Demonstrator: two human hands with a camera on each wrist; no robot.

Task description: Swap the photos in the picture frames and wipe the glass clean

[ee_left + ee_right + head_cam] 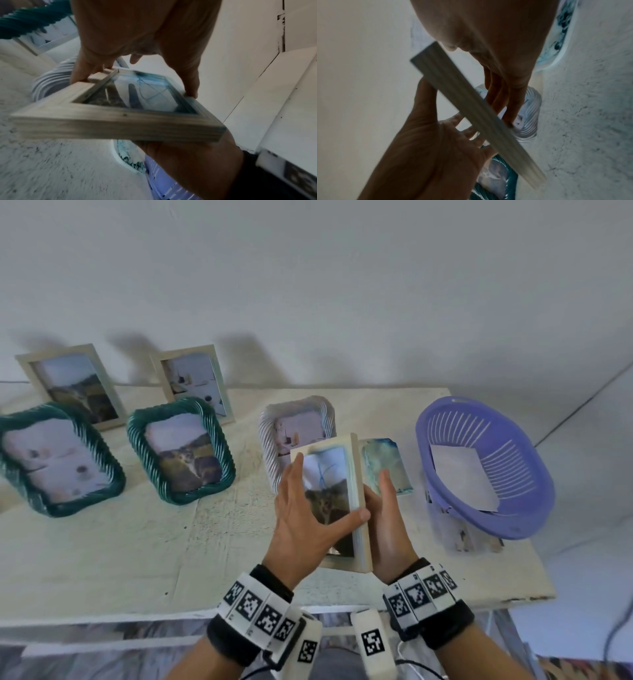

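I hold a light wooden frame [357,474] with a cat photo, tilted up above the table, in front of a white ribbed frame [298,412]. My left hand [318,498] spans its glass, fingers on the left edge and thumb on the right edge; the left wrist view shows the frame [102,121] pinched between fingers [80,73] and thumb. My right hand [380,508] lies behind it, straight fingers [501,88] flat against the back and thumb standing free. Blue streaks mark the glass. A teal marbled card [387,463] lies just right.
Two green ribbed frames [58,457] [185,450] lean at the left, with two pale wooden frames [72,385] [195,378] behind them by the wall. A purple basket [479,422] holding a white sheet [462,477] stands at the right. The table's front edge [137,611] is close to me.
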